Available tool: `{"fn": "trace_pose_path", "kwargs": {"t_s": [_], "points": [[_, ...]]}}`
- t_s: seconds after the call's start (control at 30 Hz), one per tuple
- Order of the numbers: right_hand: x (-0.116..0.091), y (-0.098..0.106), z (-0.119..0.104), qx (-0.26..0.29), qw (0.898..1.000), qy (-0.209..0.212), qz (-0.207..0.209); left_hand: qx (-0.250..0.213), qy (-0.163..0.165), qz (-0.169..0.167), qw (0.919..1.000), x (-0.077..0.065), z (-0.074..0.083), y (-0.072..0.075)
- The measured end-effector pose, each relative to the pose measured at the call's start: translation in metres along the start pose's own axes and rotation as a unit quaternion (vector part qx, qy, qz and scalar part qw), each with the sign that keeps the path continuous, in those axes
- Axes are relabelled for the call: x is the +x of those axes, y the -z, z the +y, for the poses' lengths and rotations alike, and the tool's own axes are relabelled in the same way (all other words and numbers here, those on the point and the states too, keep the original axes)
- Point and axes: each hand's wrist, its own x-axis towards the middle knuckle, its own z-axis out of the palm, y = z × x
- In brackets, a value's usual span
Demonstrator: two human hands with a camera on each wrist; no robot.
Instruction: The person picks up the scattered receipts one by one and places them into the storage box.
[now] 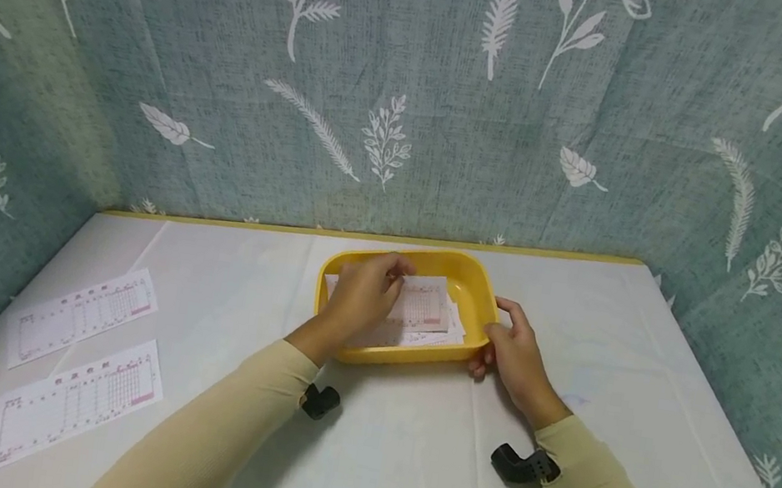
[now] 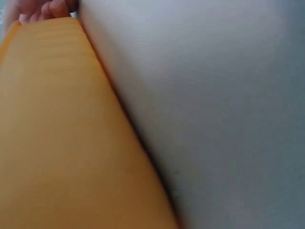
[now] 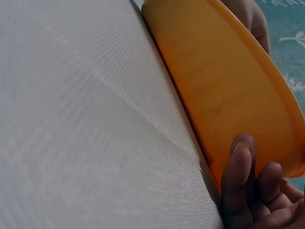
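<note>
A yellow plastic tray [image 1: 478, 291] with rounded corners stands on the table, with several printed paper slips [image 1: 419, 307] lying in it. My left hand [image 1: 363, 290] reaches over the tray's near rim, its fingers bent above the slips. Whether those fingertips pinch a slip is hidden. At the tray's right end my right hand [image 1: 514, 354] grips the rim, thumb on top and other fingers against the outer wall. The right wrist view shows those fingers [image 3: 237, 179] touching the yellow side. In the left wrist view the tray's wall [image 2: 71, 124] fills the left half.
Two printed slips, one farther back [image 1: 84, 316] and one nearer [image 1: 74, 407], lie flat on the left of the white-covered table [image 1: 396, 464]. Blue-green leaf-patterned cloth [image 1: 413, 95] surrounds the back and sides. Black wrist straps [image 1: 525, 466] are worn below the sleeves.
</note>
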Motion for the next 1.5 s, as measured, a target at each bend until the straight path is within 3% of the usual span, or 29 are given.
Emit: {"fn": "trace_pose_path", "kwargs": {"t_s": [0.3, 0.5, 0.9, 1.5], "points": [[0.000, 0.000, -0.002, -0.002, 1.000, 0.007, 0.001, 0.020, -0.005, 0.021, 0.9996, 0.000, -0.008, -0.004], [-0.001, -0.001, -0.002, -0.005, 1.000, 0.000, -0.002, 0.050, -0.006, 0.010, 0.9987, -0.001, -0.010, -0.006], [-0.002, -0.001, -0.001, 0.002, 1.000, 0.007, -0.006, 0.011, 0.015, -0.018, 0.9997, -0.006, -0.008, -0.010], [0.000, -0.002, -0.001, -0.006, 1.000, 0.004, -0.006, 0.022, 0.059, -0.052, 0.9967, -0.001, -0.009, -0.015]]}}
